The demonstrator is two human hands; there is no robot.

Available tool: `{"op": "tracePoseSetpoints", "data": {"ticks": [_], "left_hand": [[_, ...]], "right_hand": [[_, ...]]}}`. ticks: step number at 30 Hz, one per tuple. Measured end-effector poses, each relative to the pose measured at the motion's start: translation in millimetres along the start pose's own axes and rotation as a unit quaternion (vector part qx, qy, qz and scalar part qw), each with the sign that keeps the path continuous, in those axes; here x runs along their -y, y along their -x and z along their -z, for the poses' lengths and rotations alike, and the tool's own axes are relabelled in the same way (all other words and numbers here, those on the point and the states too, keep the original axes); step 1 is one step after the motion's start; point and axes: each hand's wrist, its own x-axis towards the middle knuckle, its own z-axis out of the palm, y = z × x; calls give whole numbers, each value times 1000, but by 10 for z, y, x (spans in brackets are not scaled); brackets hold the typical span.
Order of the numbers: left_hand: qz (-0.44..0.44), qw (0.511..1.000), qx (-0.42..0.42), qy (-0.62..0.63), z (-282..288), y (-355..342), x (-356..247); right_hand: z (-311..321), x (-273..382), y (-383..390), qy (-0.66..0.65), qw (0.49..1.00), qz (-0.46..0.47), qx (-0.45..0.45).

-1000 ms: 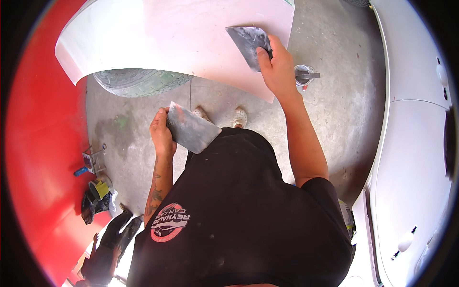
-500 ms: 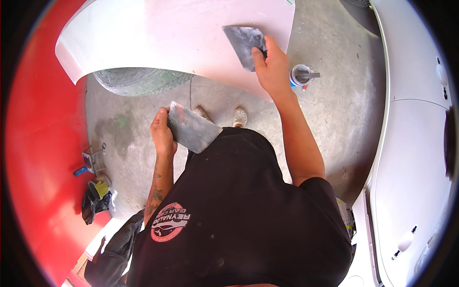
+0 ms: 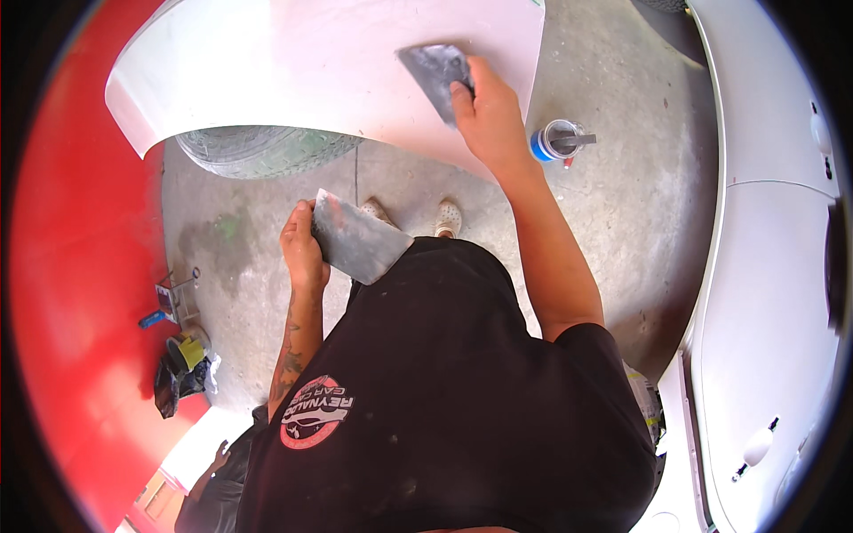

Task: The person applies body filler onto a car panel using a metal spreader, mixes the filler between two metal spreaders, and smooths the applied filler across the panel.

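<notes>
My right hand (image 3: 489, 111) grips a dark grey, smeared body filler spreader (image 3: 435, 75). Its blade lies over or against the pale fender (image 3: 293, 67), near that panel's right end; whether it touches is hard to tell. Lower and to the left, my left hand (image 3: 304, 244) holds a flat grey mixing board (image 3: 360, 238) by its left edge, tilted in front of my body. Grey smears and a faint reddish patch show on the board. My left fingers are partly hidden behind it.
An open can (image 3: 560, 142) with a flat tool across it stands on the concrete floor (image 3: 622, 213), right of the fender. A tire (image 3: 267, 149) sits under the fender arch. White car doors (image 3: 773, 266) line the right; a red panel (image 3: 80, 266) the left. Another person's dark clothing (image 3: 218, 484) shows lower left.
My right hand and the spreader have shifted a little to the left and up across the fender. My left hand and the board stay almost where they were.
</notes>
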Motion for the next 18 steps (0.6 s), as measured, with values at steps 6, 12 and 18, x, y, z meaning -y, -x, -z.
{"op": "tracePoseSetpoints", "data": {"ticks": [6,12,18], "left_hand": [[0,1000,-1,-2,-41,32,-39],[6,1000,-1,-18,-1,-1,-11],[6,1000,17,-15,24,-1,4]], "right_hand": [[19,-35,86,6,998,-67,-7],[26,-203,306,73,986,8,149],[138,-212,220,-72,990,-40,-112]]}}
